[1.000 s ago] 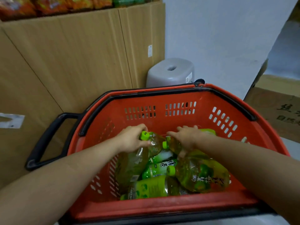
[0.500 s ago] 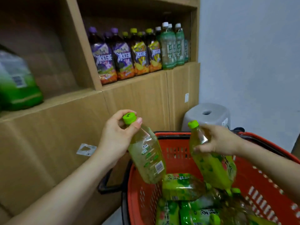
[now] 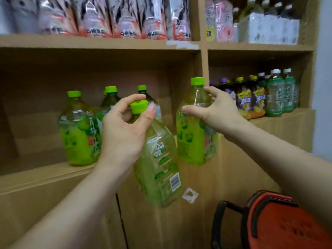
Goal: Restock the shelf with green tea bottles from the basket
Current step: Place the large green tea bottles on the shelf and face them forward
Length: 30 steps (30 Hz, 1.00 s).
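Your left hand (image 3: 124,133) sits at frame centre, holding a tea bottle (image 3: 159,166) tilted by its neck, in front of the shelf (image 3: 45,169) edge. Just right of it, your right hand (image 3: 213,108) holds a second bottle (image 3: 194,137) upright — before the shelf's vertical divider (image 3: 203,67). Behind your left hand, three bottles (image 3: 79,130) stand on the shelf. Smaller drink bottles (image 3: 260,97) fill the compartment at right — the basket (image 3: 280,221) sits at lower right.
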Each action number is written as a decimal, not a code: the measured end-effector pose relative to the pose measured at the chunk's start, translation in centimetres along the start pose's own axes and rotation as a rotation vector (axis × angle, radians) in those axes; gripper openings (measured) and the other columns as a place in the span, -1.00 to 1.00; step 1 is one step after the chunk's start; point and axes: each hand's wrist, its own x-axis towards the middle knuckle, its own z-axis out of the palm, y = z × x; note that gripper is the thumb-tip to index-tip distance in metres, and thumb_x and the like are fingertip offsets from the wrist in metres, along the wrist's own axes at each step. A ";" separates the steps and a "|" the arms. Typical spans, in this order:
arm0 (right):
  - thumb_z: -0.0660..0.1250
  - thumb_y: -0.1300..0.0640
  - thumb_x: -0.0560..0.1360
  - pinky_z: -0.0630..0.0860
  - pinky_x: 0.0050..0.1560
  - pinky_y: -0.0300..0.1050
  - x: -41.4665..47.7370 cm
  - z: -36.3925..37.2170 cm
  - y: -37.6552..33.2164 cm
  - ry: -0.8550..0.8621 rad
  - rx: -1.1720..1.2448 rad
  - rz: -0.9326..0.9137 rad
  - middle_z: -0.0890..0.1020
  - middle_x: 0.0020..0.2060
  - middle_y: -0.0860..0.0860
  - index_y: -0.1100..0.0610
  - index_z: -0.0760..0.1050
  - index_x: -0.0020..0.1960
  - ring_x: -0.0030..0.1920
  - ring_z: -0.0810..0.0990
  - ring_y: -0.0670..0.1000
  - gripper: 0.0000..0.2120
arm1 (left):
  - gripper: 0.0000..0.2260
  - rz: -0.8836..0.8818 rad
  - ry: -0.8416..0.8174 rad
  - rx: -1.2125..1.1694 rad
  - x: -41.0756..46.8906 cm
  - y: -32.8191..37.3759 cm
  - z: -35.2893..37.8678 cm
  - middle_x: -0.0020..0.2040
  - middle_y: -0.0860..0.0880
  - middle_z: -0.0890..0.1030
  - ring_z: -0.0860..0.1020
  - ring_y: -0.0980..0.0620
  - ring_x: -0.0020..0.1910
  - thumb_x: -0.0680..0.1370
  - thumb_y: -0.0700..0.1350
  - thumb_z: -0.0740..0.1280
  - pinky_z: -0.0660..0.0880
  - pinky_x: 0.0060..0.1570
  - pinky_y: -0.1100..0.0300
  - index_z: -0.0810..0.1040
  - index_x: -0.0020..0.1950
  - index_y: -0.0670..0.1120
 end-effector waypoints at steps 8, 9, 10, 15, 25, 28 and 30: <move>0.47 -0.26 0.30 0.42 0.23 -0.02 6.0 8.8 0.2 0.052 -0.172 0.059 0.51 0.32 0.05 0.05 0.27 0.47 0.30 0.48 0.10 -0.14 | -0.67 -0.025 0.042 0.024 3.1 -2.3 -6.1 -0.08 -0.04 0.70 0.66 -0.09 -0.02 0.36 0.05 0.48 0.56 0.08 -0.17 0.62 0.11 0.06; 0.44 -0.28 0.31 0.42 0.26 0.01 6.5 9.3 0.9 0.043 -0.160 0.091 0.49 0.33 0.09 0.05 0.24 0.48 0.31 0.47 0.12 -0.13 | -0.66 -0.044 0.038 0.029 3.4 -2.4 -6.3 -0.08 -0.03 0.71 0.66 -0.07 -0.03 0.36 0.03 0.48 0.56 0.08 -0.15 0.62 0.11 0.05; 0.41 -0.30 0.34 0.40 0.30 0.04 6.8 9.5 1.4 0.029 -0.152 0.110 0.44 0.34 0.12 0.06 0.19 0.50 0.32 0.44 0.13 -0.12 | -0.67 -0.063 0.030 0.033 3.6 -2.4 -6.3 -0.09 -0.02 0.71 0.66 -0.06 -0.03 0.35 0.03 0.47 0.56 0.08 -0.14 0.63 0.10 0.05; 0.09 -0.35 0.49 0.10 0.44 0.28 6.0 10.2 2.1 0.027 -0.379 0.076 0.05 0.55 0.12 0.03 -0.10 0.56 0.53 0.04 0.16 -0.20 | -0.72 -0.085 0.040 0.031 4.4 -1.7 -5.9 -0.10 -0.08 0.71 0.67 -0.08 -0.03 0.38 -0.06 0.48 0.56 0.09 -0.15 0.63 0.08 0.02; 0.51 -0.22 0.22 0.23 0.12 -0.61 -5.5 15.1 -9.9 -0.579 0.431 -0.438 0.38 0.27 -0.29 -0.23 0.07 0.47 0.24 0.31 -0.44 -0.04 | -0.71 0.036 0.365 0.184 5.7 2.4 -11.0 -0.11 -0.13 0.69 0.67 -0.03 -0.11 0.42 -0.20 0.49 0.61 0.00 0.05 0.62 0.12 -0.16; 0.50 -0.28 0.20 0.18 0.28 -0.40 -5.6 18.1 -10.9 -0.594 0.276 -0.491 0.24 0.44 -0.11 -0.23 -0.17 0.51 0.40 0.24 -0.20 0.12 | -0.69 0.079 0.443 0.337 7.1 2.2 -13.4 -0.07 -0.13 0.69 0.66 -0.01 -0.07 0.41 -0.17 0.50 0.60 -0.01 0.14 0.62 0.14 -0.14; 0.42 -0.32 0.29 0.29 0.29 -0.16 -5.9 19.6 -10.7 -0.538 0.175 -0.529 0.29 0.42 -0.07 -0.16 -0.12 0.53 0.40 0.29 -0.07 0.02 | -0.66 0.097 0.490 0.455 8.5 1.7 -15.3 -0.05 -0.10 0.69 0.65 0.04 -0.07 0.40 -0.10 0.51 0.58 0.00 0.17 0.62 0.15 -0.11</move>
